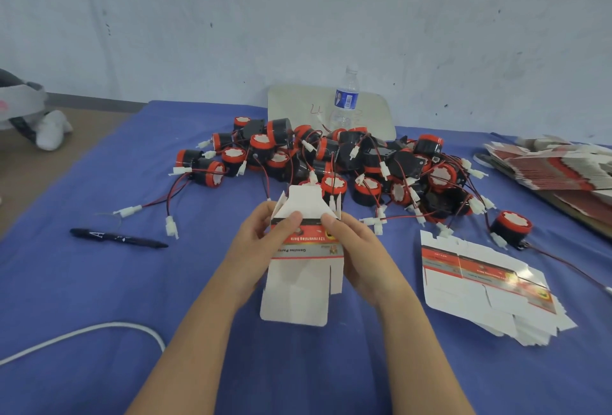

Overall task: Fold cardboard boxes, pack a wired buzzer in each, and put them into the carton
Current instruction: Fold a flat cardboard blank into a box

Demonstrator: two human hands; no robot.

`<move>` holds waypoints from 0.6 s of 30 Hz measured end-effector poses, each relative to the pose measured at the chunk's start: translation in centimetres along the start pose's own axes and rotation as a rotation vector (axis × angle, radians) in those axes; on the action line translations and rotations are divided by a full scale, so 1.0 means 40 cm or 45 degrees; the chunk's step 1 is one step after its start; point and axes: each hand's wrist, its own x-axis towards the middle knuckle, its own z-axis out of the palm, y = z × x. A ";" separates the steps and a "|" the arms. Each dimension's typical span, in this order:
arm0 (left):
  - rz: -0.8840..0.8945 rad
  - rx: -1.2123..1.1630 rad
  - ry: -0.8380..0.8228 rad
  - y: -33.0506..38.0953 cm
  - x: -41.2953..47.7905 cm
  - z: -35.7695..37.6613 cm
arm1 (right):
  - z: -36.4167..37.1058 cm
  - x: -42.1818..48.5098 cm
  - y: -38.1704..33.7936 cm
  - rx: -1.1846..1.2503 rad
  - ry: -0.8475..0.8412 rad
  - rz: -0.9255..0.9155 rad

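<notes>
Item in hand: one printed cardboard box (303,259), partly opened into a sleeve and held above the blue-covered table (99,282), directly in front of the person. Left hand (261,249) pinches its left edge, thumb on the printed face; right hand (361,249) pinches the right edge likewise. Flaps stand unfolded at both ends. Heap of wired buzzers (347,163) lies just beyond the box, apart from it. Flat blanks (480,285) are stacked to the right. Marker pen (119,238) to the left; water bottle (346,100) behind the heap. Carton: none identified in view. Step judged: forming the box, early. Next move likely calls for squaring the sleeve and tucking one end shut before a buzzer goes in.
</notes>
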 end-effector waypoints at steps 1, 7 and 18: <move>0.065 0.073 0.064 -0.003 0.003 0.007 | 0.008 0.002 0.003 -0.033 0.043 -0.046; 0.354 0.448 0.272 -0.013 0.004 0.030 | 0.049 0.010 0.016 -0.119 0.160 -0.330; 0.338 0.456 0.232 -0.006 0.008 0.018 | 0.046 0.006 0.013 -0.380 0.160 -0.353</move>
